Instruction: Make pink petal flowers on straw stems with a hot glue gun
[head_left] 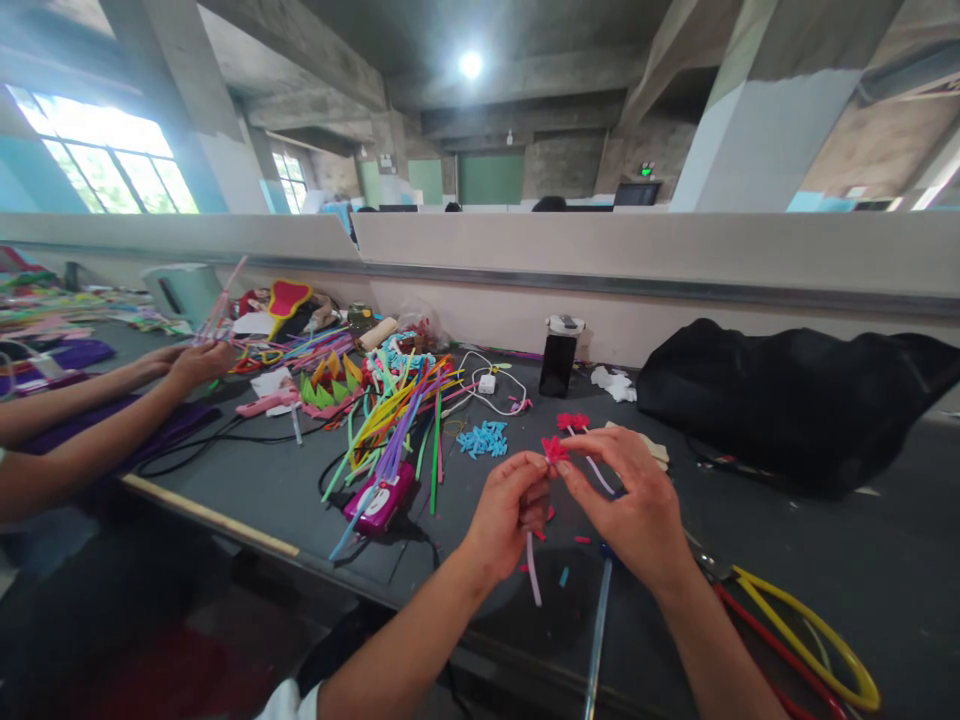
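Observation:
My left hand point(514, 497) pinches a small red fuzzy flower point(554, 449) near its base. A pale lilac pipe-cleaner stem point(533, 572) hangs below that hand. From the other side, the thumb and forefinger of my right hand point(637, 497) close on the flower's petals; its other fingers are partly hidden. Just behind lies another red flower point(573, 421) with a pale stem point(600, 474). Small red pieces point(582, 540) and a blue piece point(564, 577) are scattered beneath my hands. A clear rod point(598, 635) runs toward the table's front edge.
Blue cut pieces point(484, 438) form a pile left of my hands, near colourful pipe cleaners point(397, 420) and a purple box point(381, 500). Scissors point(802, 625) lie at right, before a black bag point(787, 400). A phone point(557, 365) stands behind. Another person's hands point(199, 362) work at left.

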